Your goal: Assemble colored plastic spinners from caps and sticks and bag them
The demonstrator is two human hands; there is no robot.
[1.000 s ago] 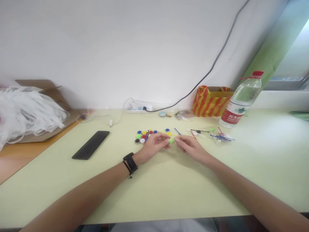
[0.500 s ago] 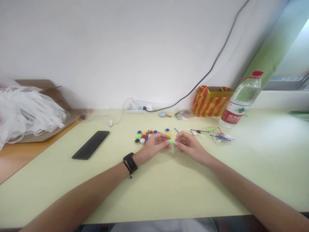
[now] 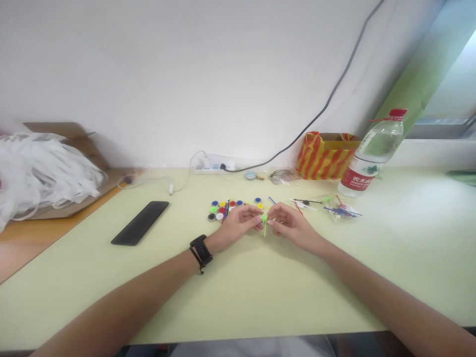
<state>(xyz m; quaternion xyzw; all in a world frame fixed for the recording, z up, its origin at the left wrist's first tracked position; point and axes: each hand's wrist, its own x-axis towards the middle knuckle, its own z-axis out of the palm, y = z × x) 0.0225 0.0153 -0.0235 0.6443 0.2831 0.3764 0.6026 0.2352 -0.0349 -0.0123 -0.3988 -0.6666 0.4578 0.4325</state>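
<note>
Between the fingertips of both hands is a small bright green plastic piece with a thin stem (image 3: 265, 228) pointing down. My left hand (image 3: 241, 220), with a black watch on its wrist, pinches it from the left. On the other side, my right hand (image 3: 292, 224) is closed with thumb and fingers at the piece. Just behind my left hand lie several small round plastic discs (image 3: 214, 209) in blue, yellow, red, green, white and black, partly hidden by it. Thin coloured sticks (image 3: 305, 202) lie beyond my right hand.
A clear bag of sticks (image 3: 341, 212) and a large water bottle (image 3: 368, 153) stand at the right, near a striped paper bag (image 3: 322, 157). A black phone-like slab (image 3: 140, 223) lies left. A power strip (image 3: 213, 167) sits by the wall; a box of white straps (image 3: 48, 173) is far left.
The green piece and my right hand have shifted very slightly to the left, and the stem shows more clearly. Otherwise the hands keep the same pose.
</note>
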